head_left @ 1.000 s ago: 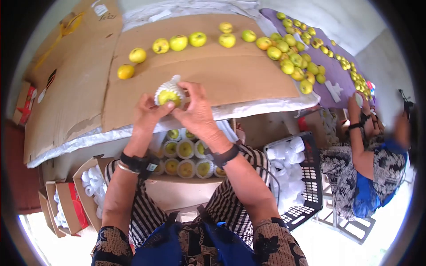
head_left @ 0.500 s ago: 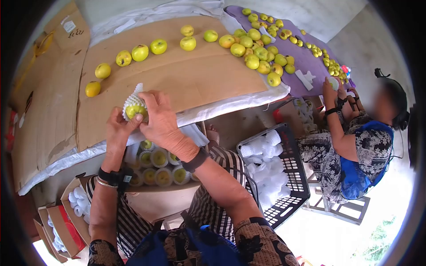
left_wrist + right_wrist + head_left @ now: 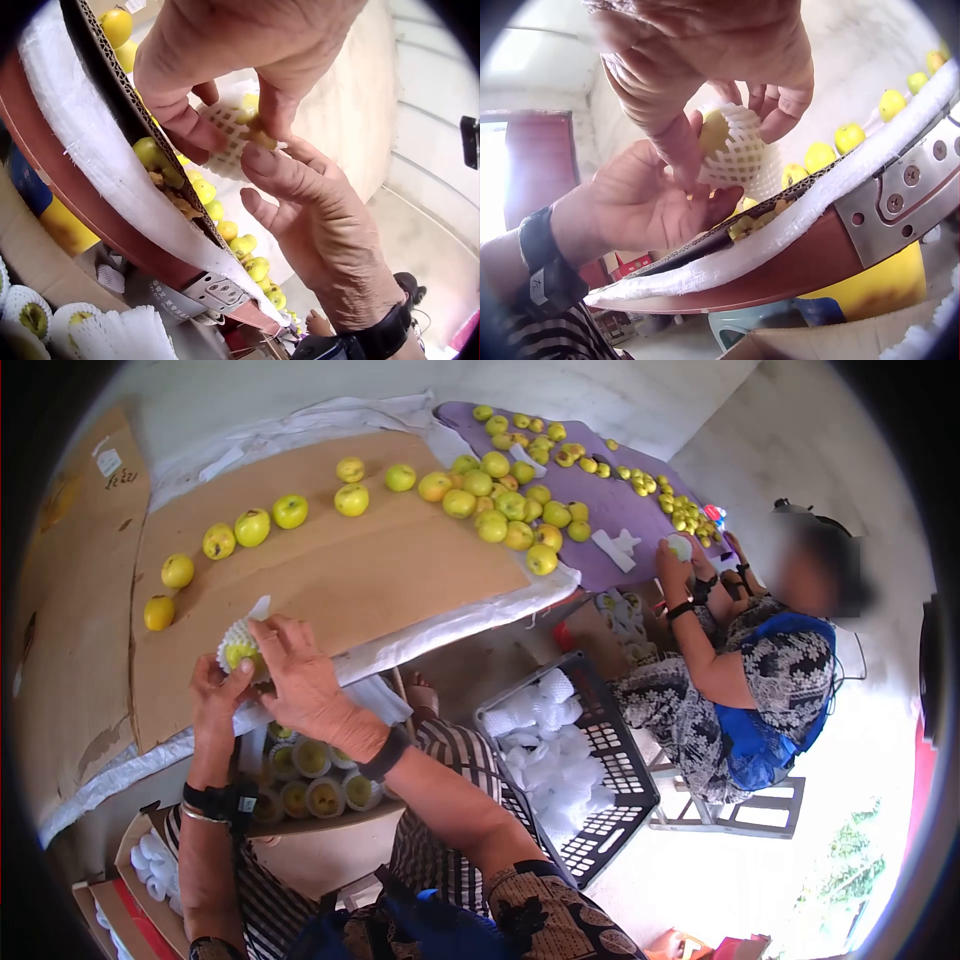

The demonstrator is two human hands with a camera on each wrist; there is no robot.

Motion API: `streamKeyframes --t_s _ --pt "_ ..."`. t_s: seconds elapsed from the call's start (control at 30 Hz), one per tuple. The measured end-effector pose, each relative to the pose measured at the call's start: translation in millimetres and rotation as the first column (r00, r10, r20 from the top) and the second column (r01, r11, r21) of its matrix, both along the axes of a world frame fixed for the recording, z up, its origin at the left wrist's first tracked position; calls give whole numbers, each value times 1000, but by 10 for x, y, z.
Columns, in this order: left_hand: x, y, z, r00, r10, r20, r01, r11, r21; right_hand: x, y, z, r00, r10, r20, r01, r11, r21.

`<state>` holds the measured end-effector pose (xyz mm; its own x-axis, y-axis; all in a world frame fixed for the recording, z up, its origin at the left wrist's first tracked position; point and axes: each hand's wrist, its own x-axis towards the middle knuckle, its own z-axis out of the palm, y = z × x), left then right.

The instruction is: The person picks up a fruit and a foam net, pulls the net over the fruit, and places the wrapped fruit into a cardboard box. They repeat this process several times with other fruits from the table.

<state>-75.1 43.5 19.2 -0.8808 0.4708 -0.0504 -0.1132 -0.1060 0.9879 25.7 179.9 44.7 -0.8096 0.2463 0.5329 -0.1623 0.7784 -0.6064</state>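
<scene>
A yellow-green apple [image 3: 714, 136] sits partly inside a white foam net sleeve [image 3: 742, 156], held just above the front edge of the cardboard-covered table. My left hand [image 3: 214, 700] grips it from the left, thumb against the bare side of the fruit. From the other side my right hand [image 3: 308, 685] pinches the net and apple with curled fingers. In the head view the sleeve's loose end stands up above the fruit. Both wrist views show the two hands meeting around it, with fingers covering part of the net.
Loose apples [image 3: 251, 527] lie in a row on the cardboard [image 3: 330, 575], with a pile at its right. Below the table stands a box of net-wrapped apples [image 3: 325, 797]. A black crate [image 3: 632, 785] holds foam nets [image 3: 555, 760]. Another person [image 3: 740, 680] sits at right.
The head view has swung right, so the table and hands appear farther left. Both hands keep hold of the apple and net, with little change in their grip.
</scene>
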Motion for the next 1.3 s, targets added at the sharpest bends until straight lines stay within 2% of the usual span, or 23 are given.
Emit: streamKeyframes --t_s 0.1,0.2,0.27,0.33,0.43,0.53,0.63,0.83,0.9,1.03,1.1,1.17,1.2,1.3 --pt "-2 -17 4 999 0 -35 -1 999 -33 14 -9 -2 1000 2 -14 -2 1000 12" --pt "50 7 84 999 -14 44 13 1000 23 14 -7 29 1000 5 -20 -5 1000 10" --pt "73 21 137 998 -46 37 44 998 44 7 0 40 999 12 -43 -12 1000 8" --pt "64 9 151 999 -43 28 43 999 23 17 1 50 999 21 -50 -21 1000 1" --pt "-6 -96 142 993 -121 4 120 978 -169 39 11 54 998 29 -48 -30 999 -25" --pt "74 -46 153 989 -53 -140 30 986 -161 20 13 28 997 16 -72 -23 996 -90" --pt "120 -42 203 996 -51 -79 36 982 -183 3 20 13 996 7 -91 -19 991 -132" --pt "153 -27 243 1000 -16 -5 15 987 -163 44 35 96 994 51 -100 -58 996 -71" --pt "131 -52 219 998 -55 -4 53 985 -166 9 39 88 993 60 -106 -63 998 -21" --pt "78 -41 154 998 -58 -8 57 987 -148 -62 56 67 996 47 -76 -52 996 -66" --pt "112 14 248 998 -69 8 70 995 -73 -80 47 11 995 24 -95 -34 994 -108" --pt "106 -24 258 995 -98 -34 95 992 -79 -52 25 78 995 -27 -93 18 995 -95" --pt "132 -41 283 993 -103 -51 99 993 -65 -25 23 158 994 22 -106 -34 993 -112" --pt "149 -68 360 993 -114 -30 112 992 -64 -56 64 158 997 52 -51 -53 998 -17"
